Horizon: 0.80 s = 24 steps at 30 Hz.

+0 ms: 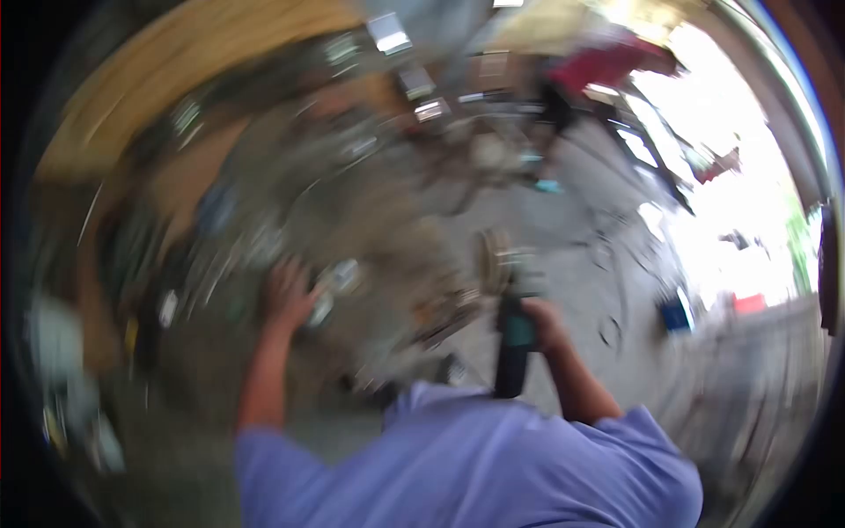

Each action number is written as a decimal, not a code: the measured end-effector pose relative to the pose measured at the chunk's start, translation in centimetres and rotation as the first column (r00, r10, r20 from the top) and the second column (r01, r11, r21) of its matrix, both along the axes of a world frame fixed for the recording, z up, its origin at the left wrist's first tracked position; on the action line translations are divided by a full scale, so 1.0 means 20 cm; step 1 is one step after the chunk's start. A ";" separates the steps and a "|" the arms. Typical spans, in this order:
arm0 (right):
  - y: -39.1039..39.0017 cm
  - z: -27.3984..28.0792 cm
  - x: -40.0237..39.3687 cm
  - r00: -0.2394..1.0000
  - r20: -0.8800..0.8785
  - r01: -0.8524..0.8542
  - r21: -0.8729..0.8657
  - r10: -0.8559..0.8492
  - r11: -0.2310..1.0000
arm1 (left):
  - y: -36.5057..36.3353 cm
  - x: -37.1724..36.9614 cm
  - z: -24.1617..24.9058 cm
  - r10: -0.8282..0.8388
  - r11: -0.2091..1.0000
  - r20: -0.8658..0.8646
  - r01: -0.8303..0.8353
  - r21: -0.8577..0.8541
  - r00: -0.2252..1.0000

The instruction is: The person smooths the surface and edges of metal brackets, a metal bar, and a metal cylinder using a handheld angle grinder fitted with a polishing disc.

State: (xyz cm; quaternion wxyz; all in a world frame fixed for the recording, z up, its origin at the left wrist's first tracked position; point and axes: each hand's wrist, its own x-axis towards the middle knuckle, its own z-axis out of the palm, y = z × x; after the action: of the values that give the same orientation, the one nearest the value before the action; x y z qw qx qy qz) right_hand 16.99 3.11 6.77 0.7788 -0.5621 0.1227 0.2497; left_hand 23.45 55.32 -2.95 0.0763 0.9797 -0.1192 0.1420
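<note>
At five o'clock, right hand point(544, 324) is gripping a stiff, weighty-looking power tool point(513, 339) mid-body; left hand point(289, 295) is resting open on blurred metal point(339, 280).

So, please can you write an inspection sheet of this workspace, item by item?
Surface: grey concrete floor, heavily blurred.
Job's things: dark, teal-banded power tool in right hand; small shiny metal piece at left hand.
Clutter: blurred metal parts around the hands; blue box to the right.
Hands: right closed on the tool; left grip unclear.
Cables: nothing seen.
Surroundings: tan wooden board upper left; bright opening to the right.
</note>
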 end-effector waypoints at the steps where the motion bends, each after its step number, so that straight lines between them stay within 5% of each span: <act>1: 0.05 0.07 -0.01 0.991 0.133 -0.016 0.134 -0.002 0.991 | 0.02 -0.01 0.03 -0.024 1.000 0.102 0.024 -0.005 0.994; 2: 0.06 0.04 0.01 0.981 0.192 -0.060 0.293 0.003 0.954 | 0.07 0.00 0.02 0.024 0.992 0.106 -0.011 -0.127 0.994; 5: 0.07 0.06 0.00 0.979 0.202 -0.093 0.285 0.035 0.954 | 0.26 -0.06 0.04 0.559 0.809 -0.124 -0.572 -0.133 0.820; 7: 0.09 0.10 -0.01 0.969 0.243 -0.102 0.200 0.051 0.974 | 0.38 -0.15 -0.06 0.822 0.565 -0.005 -0.814 0.134 0.570; 10: 0.13 0.18 -0.02 0.987 0.159 0.003 0.102 -0.019 0.995 | 0.55 -0.19 -0.20 0.695 0.685 -0.249 -0.726 -0.057 0.675; 12: 0.15 0.18 -0.03 0.987 0.160 0.017 0.097 -0.032 0.995 | 0.67 -0.16 -0.28 0.683 0.725 -0.229 -0.681 0.103 0.693; 13: 0.16 0.18 -0.02 0.987 0.159 0.010 0.097 -0.025 0.995 | 0.63 -0.18 -0.19 0.596 0.648 -0.361 -0.695 -0.312 0.717; 15: 0.20 0.25 -0.01 0.975 0.216 -0.070 0.035 0.060 0.997 | 0.38 -0.19 0.21 0.329 0.077 -0.425 -0.472 -0.878 0.843; 17: 0.23 0.29 -0.01 0.959 0.267 -0.087 -0.042 0.095 0.995 | 0.14 -0.30 0.57 0.017 -0.281 -0.207 -0.194 -0.940 0.978; 20: 0.29 0.37 -0.01 0.936 0.343 -0.021 -0.163 0.077 0.986 | -0.37 -0.57 1.05 -0.004 -0.222 0.026 0.025 -0.975 1.000; 24: 0.34 0.51 -0.04 0.903 0.426 0.053 -0.247 0.059 0.968 | -0.95 -0.75 1.29 -0.056 -0.230 0.126 0.110 -0.967 0.990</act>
State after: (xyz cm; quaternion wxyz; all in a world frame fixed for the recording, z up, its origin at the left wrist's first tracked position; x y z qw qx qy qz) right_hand 16.12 9.93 16.96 0.7083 -0.6980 -0.0221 0.1031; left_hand 8.48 36.37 22.83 0.8203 0.5375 -0.0299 0.1932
